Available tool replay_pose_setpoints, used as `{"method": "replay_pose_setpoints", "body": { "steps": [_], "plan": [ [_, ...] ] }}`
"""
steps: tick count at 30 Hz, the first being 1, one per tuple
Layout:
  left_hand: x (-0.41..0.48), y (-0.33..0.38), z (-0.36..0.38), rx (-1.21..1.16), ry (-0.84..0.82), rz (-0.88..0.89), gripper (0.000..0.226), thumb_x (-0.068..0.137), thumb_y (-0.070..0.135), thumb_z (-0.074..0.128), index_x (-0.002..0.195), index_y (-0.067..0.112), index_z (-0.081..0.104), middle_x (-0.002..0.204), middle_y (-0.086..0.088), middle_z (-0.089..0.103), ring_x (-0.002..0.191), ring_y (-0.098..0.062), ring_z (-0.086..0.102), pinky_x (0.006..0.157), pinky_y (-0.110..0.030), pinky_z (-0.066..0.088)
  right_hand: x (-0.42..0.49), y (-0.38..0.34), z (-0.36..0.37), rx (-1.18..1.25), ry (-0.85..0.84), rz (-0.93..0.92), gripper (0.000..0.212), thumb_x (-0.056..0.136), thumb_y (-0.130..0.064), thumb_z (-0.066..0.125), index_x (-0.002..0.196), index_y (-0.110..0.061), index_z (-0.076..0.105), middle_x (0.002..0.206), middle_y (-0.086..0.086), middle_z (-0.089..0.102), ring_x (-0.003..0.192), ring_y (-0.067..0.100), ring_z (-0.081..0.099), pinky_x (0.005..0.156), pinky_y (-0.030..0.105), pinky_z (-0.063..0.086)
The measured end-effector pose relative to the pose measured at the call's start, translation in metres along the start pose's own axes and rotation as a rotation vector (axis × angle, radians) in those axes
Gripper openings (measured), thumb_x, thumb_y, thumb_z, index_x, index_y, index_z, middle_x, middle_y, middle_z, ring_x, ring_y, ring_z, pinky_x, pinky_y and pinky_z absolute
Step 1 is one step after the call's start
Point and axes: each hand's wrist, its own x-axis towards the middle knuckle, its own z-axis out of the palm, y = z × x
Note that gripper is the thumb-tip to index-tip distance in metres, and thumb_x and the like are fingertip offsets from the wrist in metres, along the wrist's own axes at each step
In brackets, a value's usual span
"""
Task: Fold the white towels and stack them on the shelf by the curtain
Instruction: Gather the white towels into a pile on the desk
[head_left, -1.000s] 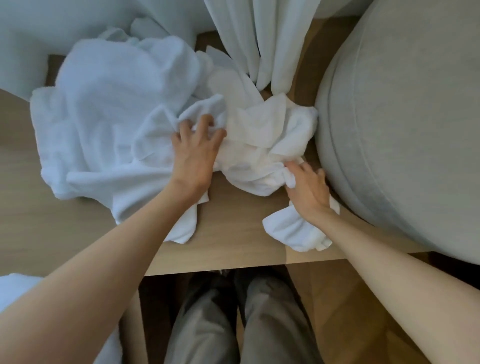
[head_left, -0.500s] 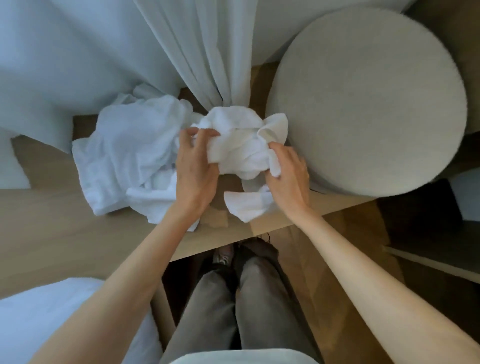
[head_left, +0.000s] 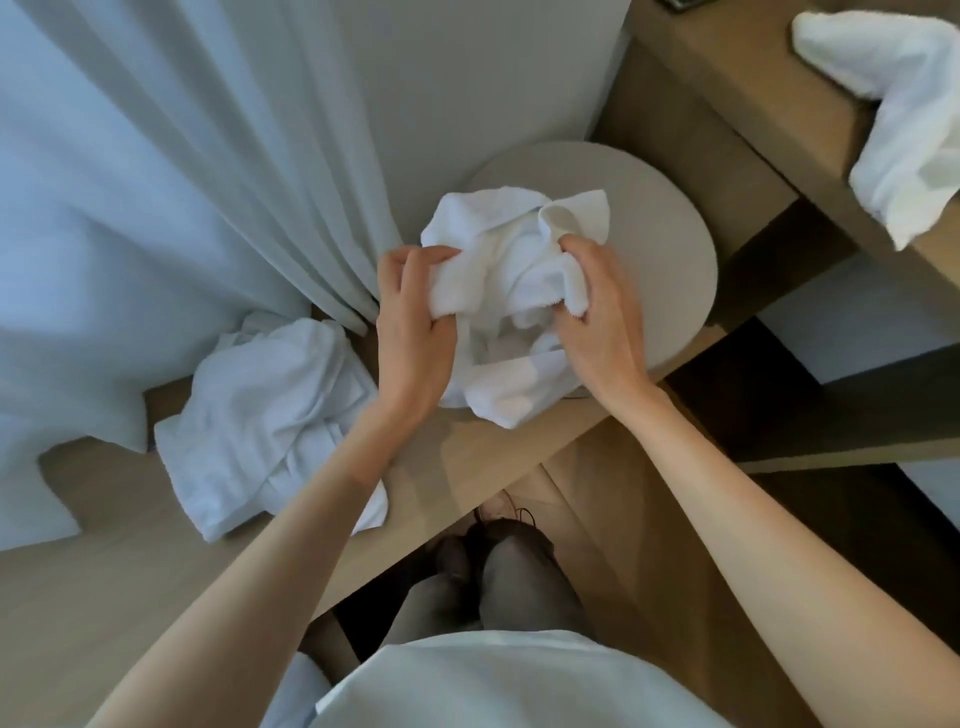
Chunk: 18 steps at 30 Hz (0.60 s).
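Head view, looking steeply down.

- Left hand (head_left: 410, 335): fingers curled over, thumb under, gripping the left side of a white towel (head_left: 511, 280). Closed on cloth.
- Right hand (head_left: 602, 322): fingers curled in, pinching a bunched fold on the towel's right side. Also closed on cloth.
- Towel: crumpled, not folded, held up between both hands in front of the chest. Top edge spreads above the knuckles; a loose lower fold hangs down between the wrists. It sits over the near edge of the bench (head_left: 93, 582) and in front of a round grey pouf (head_left: 675, 249). The lower fold may be brushing the bench edge; the angle does not settle it.
- Second towel heap (head_left: 260, 415): rumpled, lying on the bench to the left of the left forearm, its far end close under the curtain (head_left: 182, 182). The forearm crosses over its near corner.
- Curtain: pale, pleated, hanging down onto the bench's back left; its hem gathers just left of the left hand.
- Pouf: stands on the right end of the bench, against a pale wall (head_left: 493, 78).
- Far right, top: a wooden ledge (head_left: 717, 119) with another white cloth (head_left: 914, 119) draped over its edge, well apart from the hands.
- Below: grey trousers (head_left: 524, 582), white shirt (head_left: 493, 686), wooden floor (head_left: 587, 499).
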Motion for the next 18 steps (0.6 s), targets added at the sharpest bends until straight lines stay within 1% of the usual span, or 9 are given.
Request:
{"method": "replay_pose_setpoints", "body": {
  "steps": [2, 5, 6, 9, 11, 13, 14, 16, 18],
  "plan": [
    [0.008, 0.026, 0.006, -0.051, -0.042, 0.067, 0.053, 0.071, -0.008, 0.038, 0.118, 0.009, 0.055, 0.117, 0.001, 0.039, 0.094, 0.020, 0.037, 0.078, 0.002, 0.033, 0.003, -0.002, -0.027, -0.015, 0.064, -0.005, 0.040, 0.086, -0.005, 0.058, 0.124, -0.014, 0.052, 0.112, 0.000, 0.056, 0.101, 0.018, 0.054, 0.090, 0.040, 0.049],
    [0.021, 0.049, 0.014, -0.097, -0.031, 0.107, 0.052, 0.072, -0.006, 0.038, 0.118, 0.011, 0.055, 0.115, 0.001, 0.039, 0.097, 0.018, 0.039, 0.079, 0.001, 0.033, 0.009, -0.005, -0.047, 0.004, 0.128, -0.004, 0.040, 0.086, -0.014, 0.057, 0.126, -0.013, 0.052, 0.112, -0.009, 0.050, 0.103, 0.005, 0.049, 0.091, 0.022, 0.044],
    [0.025, 0.063, 0.020, -0.115, -0.043, 0.140, 0.052, 0.072, -0.006, 0.039, 0.118, 0.011, 0.055, 0.114, 0.002, 0.039, 0.097, 0.016, 0.040, 0.079, 0.001, 0.033, 0.010, -0.005, -0.061, 0.009, 0.180, 0.003, 0.041, 0.086, -0.016, 0.056, 0.126, -0.013, 0.052, 0.113, -0.009, 0.050, 0.105, 0.005, 0.049, 0.093, 0.021, 0.043],
    [0.038, 0.113, 0.044, -0.168, -0.097, 0.261, 0.050, 0.073, -0.011, 0.042, 0.118, 0.008, 0.056, 0.114, -0.001, 0.039, 0.097, 0.001, 0.041, 0.080, 0.002, 0.032, 0.016, -0.001, -0.108, 0.016, 0.312, 0.047, 0.043, 0.087, -0.020, 0.055, 0.129, -0.014, 0.050, 0.120, -0.001, 0.054, 0.111, 0.009, 0.049, 0.098, 0.024, 0.042],
    [0.045, 0.142, 0.063, -0.189, -0.130, 0.330, 0.047, 0.075, -0.011, 0.044, 0.117, 0.007, 0.056, 0.115, -0.005, 0.040, 0.100, -0.009, 0.041, 0.081, 0.003, 0.030, 0.020, 0.006, -0.137, 0.007, 0.374, 0.071, 0.043, 0.089, -0.018, 0.056, 0.131, -0.015, 0.048, 0.125, 0.001, 0.053, 0.113, 0.005, 0.046, 0.098, 0.018, 0.039],
    [0.049, 0.166, 0.084, -0.221, -0.164, 0.384, 0.044, 0.076, -0.009, 0.046, 0.116, 0.006, 0.055, 0.117, -0.008, 0.041, 0.104, -0.012, 0.041, 0.085, 0.001, 0.032, 0.024, 0.014, -0.164, -0.006, 0.426, 0.092, 0.043, 0.090, -0.016, 0.057, 0.131, -0.015, 0.048, 0.126, 0.001, 0.052, 0.112, 0.004, 0.046, 0.097, 0.015, 0.039],
    [0.050, 0.177, 0.096, -0.243, -0.183, 0.402, 0.043, 0.076, -0.009, 0.047, 0.115, 0.006, 0.055, 0.116, -0.007, 0.041, 0.105, -0.011, 0.040, 0.086, -0.001, 0.033, 0.026, 0.019, -0.178, -0.006, 0.451, 0.098, 0.042, 0.090, -0.015, 0.058, 0.131, -0.015, 0.048, 0.125, 0.002, 0.052, 0.113, 0.007, 0.047, 0.098, 0.018, 0.042],
    [0.054, 0.197, 0.118, -0.285, -0.228, 0.437, 0.042, 0.076, -0.011, 0.048, 0.114, 0.006, 0.055, 0.115, -0.003, 0.039, 0.102, -0.006, 0.040, 0.089, -0.004, 0.034, 0.030, 0.028, -0.202, -0.011, 0.504, 0.113, 0.040, 0.089, -0.013, 0.057, 0.128, -0.013, 0.050, 0.123, 0.004, 0.054, 0.113, 0.015, 0.050, 0.099, 0.033, 0.047],
    [0.059, 0.218, 0.144, -0.319, -0.265, 0.502, 0.037, 0.077, -0.008, 0.049, 0.111, 0.003, 0.055, 0.115, -0.005, 0.040, 0.101, 0.000, 0.040, 0.089, -0.004, 0.033, 0.035, 0.038, -0.228, -0.022, 0.564, 0.134, 0.038, 0.089, -0.011, 0.057, 0.127, -0.014, 0.051, 0.122, 0.004, 0.055, 0.112, 0.018, 0.051, 0.098, 0.039, 0.048]
  ]
}}
